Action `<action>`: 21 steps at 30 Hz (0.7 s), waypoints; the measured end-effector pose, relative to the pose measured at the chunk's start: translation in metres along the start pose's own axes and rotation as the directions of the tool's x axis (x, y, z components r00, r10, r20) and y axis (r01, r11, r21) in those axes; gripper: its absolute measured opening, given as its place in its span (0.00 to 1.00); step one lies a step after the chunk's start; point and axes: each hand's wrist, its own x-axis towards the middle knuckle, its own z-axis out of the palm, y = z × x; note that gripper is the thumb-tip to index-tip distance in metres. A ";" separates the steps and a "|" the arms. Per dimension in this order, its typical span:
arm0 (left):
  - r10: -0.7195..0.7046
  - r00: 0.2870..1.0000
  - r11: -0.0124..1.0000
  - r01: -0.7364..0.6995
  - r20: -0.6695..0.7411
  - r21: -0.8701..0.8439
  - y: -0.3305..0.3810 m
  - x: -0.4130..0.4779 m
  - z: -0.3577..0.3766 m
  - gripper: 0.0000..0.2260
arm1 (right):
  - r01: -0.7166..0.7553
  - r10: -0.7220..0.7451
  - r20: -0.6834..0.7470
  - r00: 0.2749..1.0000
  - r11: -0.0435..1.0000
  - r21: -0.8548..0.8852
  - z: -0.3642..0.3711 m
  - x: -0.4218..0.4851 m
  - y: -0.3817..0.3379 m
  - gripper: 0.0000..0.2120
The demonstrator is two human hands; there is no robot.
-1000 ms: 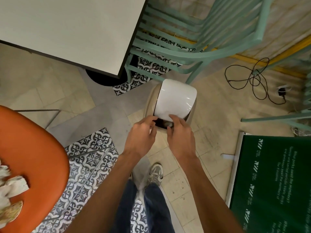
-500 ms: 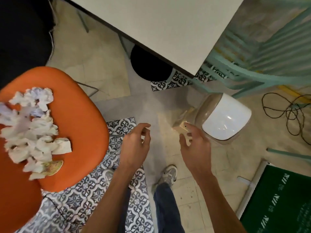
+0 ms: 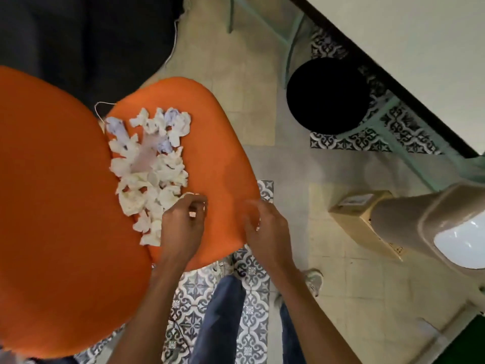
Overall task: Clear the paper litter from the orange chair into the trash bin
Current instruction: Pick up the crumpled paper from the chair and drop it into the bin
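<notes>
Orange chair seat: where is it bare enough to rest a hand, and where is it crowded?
Bare: the right part of the orange chair seat, between the crumpled paper pile and the seat's right edge; the right hand hovers near its front corner. Crowded: the seat's left part by the backrest, covered with paper, where the left hand reaches in at the pile's near end.

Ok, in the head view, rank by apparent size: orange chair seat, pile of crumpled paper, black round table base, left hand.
1. Orange chair seat.
2. Pile of crumpled paper and black round table base: look alike, unranked.
3. Left hand, though its nearness to the camera inflates it.
</notes>
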 end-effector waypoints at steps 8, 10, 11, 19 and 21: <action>-0.214 0.967 0.971 0.194 0.137 0.143 -0.095 0.058 -0.006 0.18 | -0.002 0.010 0.133 0.991 0.998 -0.062 0.093 0.041 -0.034 0.14; -0.222 0.966 0.968 0.201 0.132 0.153 -0.110 0.070 -0.002 0.22 | -0.008 0.029 0.175 0.984 0.993 -0.121 0.109 0.052 -0.032 0.12; -0.211 0.968 0.969 0.190 0.133 0.155 -0.117 0.076 -0.001 0.23 | -0.006 0.034 0.186 0.982 0.989 -0.148 0.118 0.058 -0.030 0.12; -0.143 0.924 0.977 0.074 0.356 0.200 -0.151 0.102 0.012 0.30 | 0.096 0.022 0.354 0.935 0.945 -0.312 0.173 0.090 -0.026 0.23; -0.115 0.916 0.973 0.025 0.385 0.229 -0.155 0.104 0.015 0.29 | 0.119 0.013 0.357 0.934 0.930 -0.347 0.183 0.092 -0.026 0.23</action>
